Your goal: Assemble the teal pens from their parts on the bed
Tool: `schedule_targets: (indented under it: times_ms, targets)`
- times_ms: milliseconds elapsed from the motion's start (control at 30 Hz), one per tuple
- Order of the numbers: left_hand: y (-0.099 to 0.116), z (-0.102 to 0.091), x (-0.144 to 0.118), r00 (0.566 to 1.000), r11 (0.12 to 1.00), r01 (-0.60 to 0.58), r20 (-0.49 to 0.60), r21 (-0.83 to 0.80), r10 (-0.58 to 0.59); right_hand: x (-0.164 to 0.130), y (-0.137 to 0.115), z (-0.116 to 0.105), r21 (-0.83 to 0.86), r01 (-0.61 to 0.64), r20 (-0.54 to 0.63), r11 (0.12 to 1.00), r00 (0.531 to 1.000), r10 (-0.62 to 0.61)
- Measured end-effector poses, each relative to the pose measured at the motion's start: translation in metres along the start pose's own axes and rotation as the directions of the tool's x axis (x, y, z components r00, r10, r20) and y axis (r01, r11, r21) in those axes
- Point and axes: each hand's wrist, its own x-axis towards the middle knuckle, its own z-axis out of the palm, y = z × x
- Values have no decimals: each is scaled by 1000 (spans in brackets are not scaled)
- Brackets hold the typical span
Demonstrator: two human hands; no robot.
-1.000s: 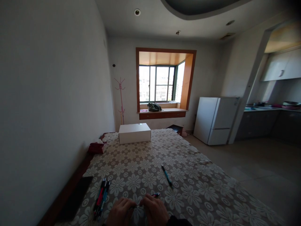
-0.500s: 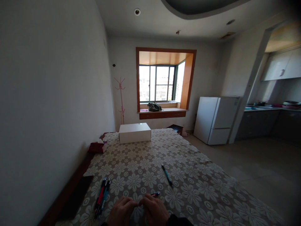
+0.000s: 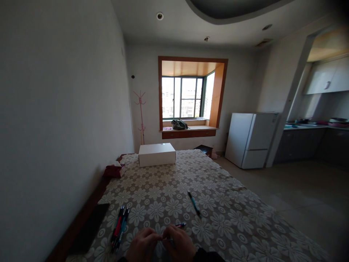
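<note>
At the near edge of the view, my left hand point(image 3: 143, 244) and my right hand point(image 3: 178, 243) come close together over the tablecloth point(image 3: 218, 203). The fingers of both are bent and pinched, with a small thin piece between the fingertips that is too dark and small to name. A pen part with a red section point(image 3: 180, 225) lies just beyond my right hand. Farther out rests a teal and black pen point(image 3: 193, 203). Several pens point(image 3: 119, 228), red and teal, lie side by side to the left of my left hand.
A dark flat panel point(image 3: 89, 227) lies at the table's left edge. Toward the far end stand a white box point(image 3: 157, 155) and a dark red tissue pack point(image 3: 113, 171). Beyond the table are a wall on the left, a white fridge point(image 3: 251, 140) and a pink coat stand point(image 3: 141, 112).
My hands stay together, with slight shifts of the fingers; a thin piece shows a little more at the right fingertips. The pens and the box have not moved on the table.
</note>
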Motion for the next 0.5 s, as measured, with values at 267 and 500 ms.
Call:
schedule_targets:
  times_ms: [267, 500]
  targets:
    - [-4, 1, 1, 997, 998, -66, 47, 24, 65, 2, 9, 3, 36, -32, -17, 999, 999, 33]
    - [-3, 4, 2, 1000, 998, 21, 19, 54, -22, 4, 19, 10, 14, 2, -22, 1000, 1000, -2]
